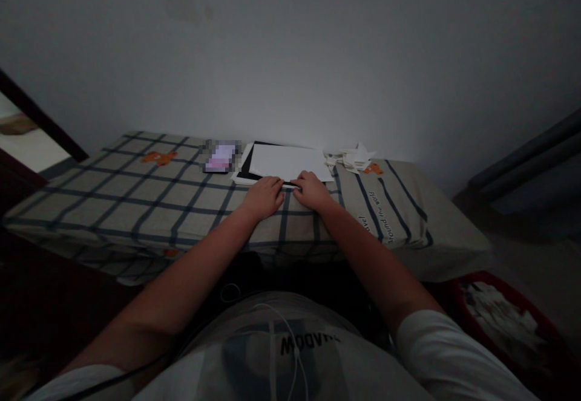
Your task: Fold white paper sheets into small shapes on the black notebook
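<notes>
Cloth (127, 201) said "Around the world", left hand (265, 196) and right hand (312, 192) bent fingers by paper (290, 162), couldn't tell if gripping tbh.

Left hand (265, 197), right hand (313, 192) at white sheet (290, 162), checked cloth (122, 201)

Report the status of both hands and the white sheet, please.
Left hand, right hand at near edge of white sheet. Sheet over black layer. Blurred device left, crumpled paper right, apart from hands.
</notes>
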The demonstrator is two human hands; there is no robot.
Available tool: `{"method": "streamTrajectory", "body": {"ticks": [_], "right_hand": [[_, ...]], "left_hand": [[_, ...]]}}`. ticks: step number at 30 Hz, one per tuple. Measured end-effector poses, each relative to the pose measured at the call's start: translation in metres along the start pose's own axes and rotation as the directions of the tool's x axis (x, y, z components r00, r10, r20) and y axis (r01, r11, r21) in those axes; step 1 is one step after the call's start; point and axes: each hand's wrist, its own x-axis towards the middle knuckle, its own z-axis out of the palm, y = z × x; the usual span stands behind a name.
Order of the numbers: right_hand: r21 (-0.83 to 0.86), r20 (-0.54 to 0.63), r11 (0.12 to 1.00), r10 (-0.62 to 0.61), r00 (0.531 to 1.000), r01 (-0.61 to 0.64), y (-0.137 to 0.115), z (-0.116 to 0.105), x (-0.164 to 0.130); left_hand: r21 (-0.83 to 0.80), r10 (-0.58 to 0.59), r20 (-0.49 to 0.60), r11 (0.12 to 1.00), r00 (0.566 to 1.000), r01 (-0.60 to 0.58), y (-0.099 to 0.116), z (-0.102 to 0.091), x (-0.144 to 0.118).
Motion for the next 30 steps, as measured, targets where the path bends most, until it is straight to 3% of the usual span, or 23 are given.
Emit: {"method": "streamTrajectory", "body": {"ticks": [17,25,30], "right_hand": [[0.011,0.008,1.0,-0.004,1.0,0.004,0.0025,0.0021,0.0003],[0.004,-0.024,1.0,-0.029,0.999,0.029,0.0062,0.0065,0.0016],[-0.006,-0.008,1.0,-0.02,1.0,0.02,0.0048,0.0048,0.0012]], "left_hand": [[-0.054,-0.013,-0.016,0.998,1.0,0.012,-0.0009,-0.0021,-0.0002],[0.035,-0.008,-0.011,0.999,1.0,0.009,0.0017,-0.0067,-0.0004],[-0.017,-0.002,0.01,1.0,1.0,0.002,-0.005,-0.0045,0.001]]}}
